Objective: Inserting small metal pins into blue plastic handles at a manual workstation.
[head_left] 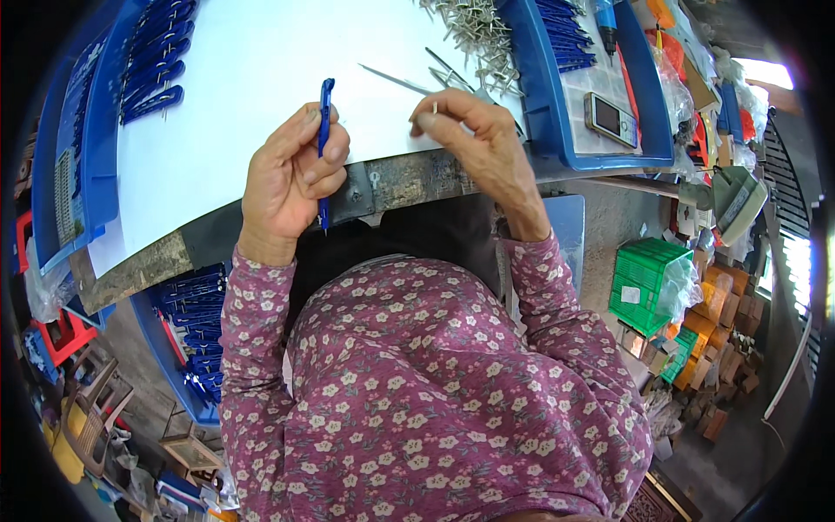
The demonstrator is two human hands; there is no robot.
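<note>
Upright in my left hand [291, 170], between thumb and fingers, is a slim blue pen-like plastic piece [324, 135] with a hooked top and a thin tip at the bottom. My right hand [478, 139] is closed in a pinch to its right, apart from it. A small pale metal pin [435, 107] shows at the pinching fingertips. Beyond that hand lie pointed metal tweezers [391, 78] and another slim metal tool, partly hidden by the fingers. Small metal pins with wide heads are heaped in a pile [477, 39] on the white sheet [235, 96].
Similar blue pieces lie in a row [158, 56] at the far left. Blue trays [100, 174] flank the sheet; the right tray [557, 148] holds more blue pieces and a phone [611, 119]. Below the table's left edge stands a bin of blue pieces [196, 322]. Green crates [648, 283] stand right.
</note>
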